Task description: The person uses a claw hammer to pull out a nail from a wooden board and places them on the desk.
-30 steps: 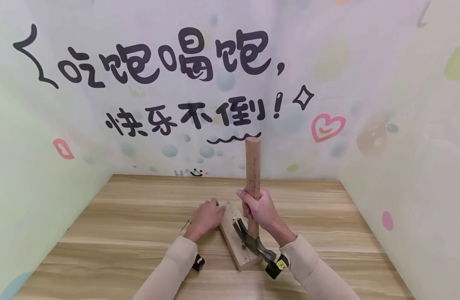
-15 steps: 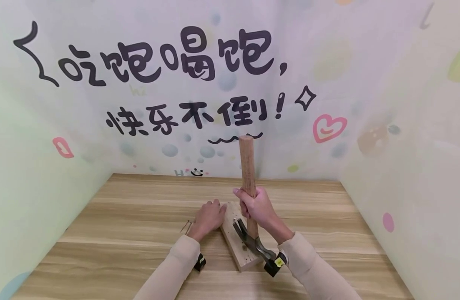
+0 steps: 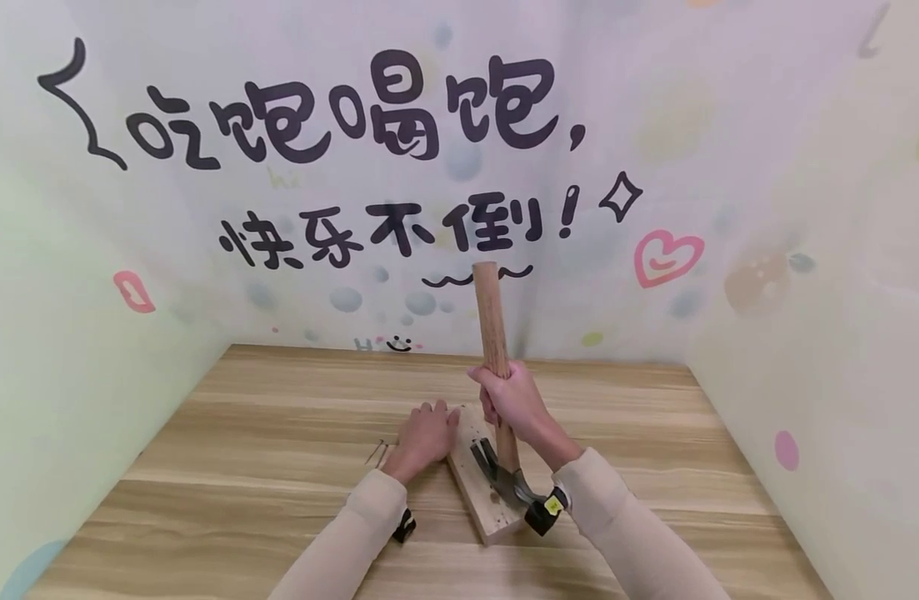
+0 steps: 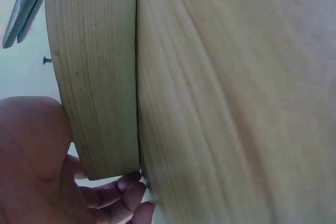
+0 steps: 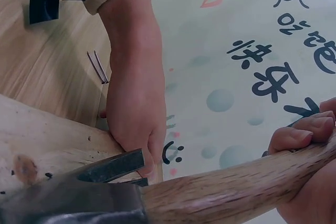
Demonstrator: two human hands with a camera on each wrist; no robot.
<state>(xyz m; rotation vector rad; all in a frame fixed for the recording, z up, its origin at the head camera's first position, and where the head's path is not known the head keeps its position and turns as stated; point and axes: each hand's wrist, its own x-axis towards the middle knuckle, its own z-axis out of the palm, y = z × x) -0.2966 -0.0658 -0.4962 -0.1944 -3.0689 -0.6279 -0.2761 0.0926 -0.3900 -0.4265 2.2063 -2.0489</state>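
Note:
A claw hammer (image 3: pixel 490 308) is gripped around its wooden handle by my right hand (image 3: pixel 521 402). Its handle points up, leaning slightly left, and its dark head is low over the near part of a wooden block (image 3: pixel 474 487). In the left wrist view the claw (image 4: pixel 23 11) hangs apart from a nail (image 4: pixel 47 60) that sticks out of the block's upper face. My left hand (image 3: pixel 427 435) holds the block's far end, the fingers (image 4: pixel 118 195) curled round that end and the thumb side against its upper face. In the right wrist view the claw (image 5: pixel 118 166) partly covers the left fingertips.
Several loose nails (image 3: pixel 377 452) are on the wood-grain table (image 3: pixel 227 467) left of my left wrist. A printed white backdrop (image 3: pixel 317 317) rises behind the table, with walls on both sides. Each wrist carries a small black device, one being the right wrist camera (image 3: pixel 541 512).
The hammer's handle has tilted to the left, its top end moving away from the right side. My left hand keeps its hold on the block. The head view has shifted slightly.

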